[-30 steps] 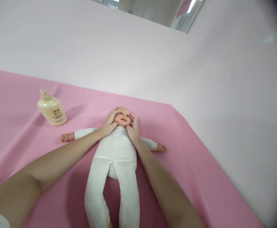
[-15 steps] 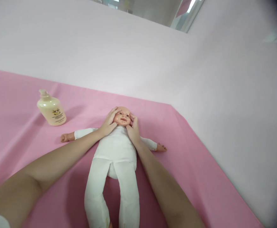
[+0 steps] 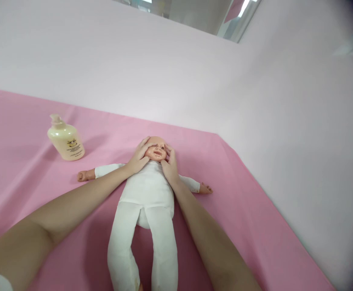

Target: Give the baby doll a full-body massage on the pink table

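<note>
A baby doll (image 3: 148, 188) with a white cloth body lies on its back, its arms spread out to both sides. My left hand (image 3: 139, 157) cups one side of the doll's head (image 3: 156, 152), thumb by the jaw and a finger across the brow and eye. Against the other side of the head rests my right hand (image 3: 171, 162), fingertips at the temple and thumb near the chin. Both hands are curved round the head. The doll's feet are mostly cut off at the bottom of the view.
A pale yellow pump bottle (image 3: 67, 141) stands left of the doll, beyond its outstretched arm. Pink cloth (image 3: 225, 226) covers the table. White wall (image 3: 104, 60) runs behind and to the right, with a window (image 3: 194, 16) at the top.
The fingers of my left hand have shifted slightly inward over the doll's brow and now cover one eye. My right hand, the doll and the bottle stay where they were.
</note>
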`<state>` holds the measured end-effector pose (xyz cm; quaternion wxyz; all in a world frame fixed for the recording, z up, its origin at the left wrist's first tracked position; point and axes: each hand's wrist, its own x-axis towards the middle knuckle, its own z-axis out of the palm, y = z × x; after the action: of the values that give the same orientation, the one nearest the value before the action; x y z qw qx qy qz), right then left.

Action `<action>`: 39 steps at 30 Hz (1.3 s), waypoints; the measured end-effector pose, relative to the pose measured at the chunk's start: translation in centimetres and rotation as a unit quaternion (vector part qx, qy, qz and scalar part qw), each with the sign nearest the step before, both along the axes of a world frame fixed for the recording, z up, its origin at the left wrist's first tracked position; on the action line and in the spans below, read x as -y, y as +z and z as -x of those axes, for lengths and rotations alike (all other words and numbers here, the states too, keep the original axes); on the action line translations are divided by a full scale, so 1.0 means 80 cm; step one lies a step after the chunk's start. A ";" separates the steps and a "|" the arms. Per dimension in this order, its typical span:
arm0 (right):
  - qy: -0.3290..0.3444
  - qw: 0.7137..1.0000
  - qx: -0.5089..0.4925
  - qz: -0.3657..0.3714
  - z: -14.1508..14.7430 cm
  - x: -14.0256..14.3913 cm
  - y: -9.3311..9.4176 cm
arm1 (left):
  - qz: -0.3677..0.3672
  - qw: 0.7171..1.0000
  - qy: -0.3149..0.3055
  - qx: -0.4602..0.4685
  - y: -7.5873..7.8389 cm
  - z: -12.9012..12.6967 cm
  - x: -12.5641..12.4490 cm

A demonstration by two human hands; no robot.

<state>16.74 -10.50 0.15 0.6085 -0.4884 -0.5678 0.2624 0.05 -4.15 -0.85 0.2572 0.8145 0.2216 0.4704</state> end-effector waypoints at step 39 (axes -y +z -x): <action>-0.080 0.995 0.062 0.019 0.001 -0.003 -0.014 | 0.096 0.989 -0.002 0.110 -0.012 -0.009 0.001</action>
<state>16.65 -10.27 -0.95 0.5819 -0.5588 -0.5586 0.1927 0.76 -4.23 -1.78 0.3581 0.7295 0.2346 0.5335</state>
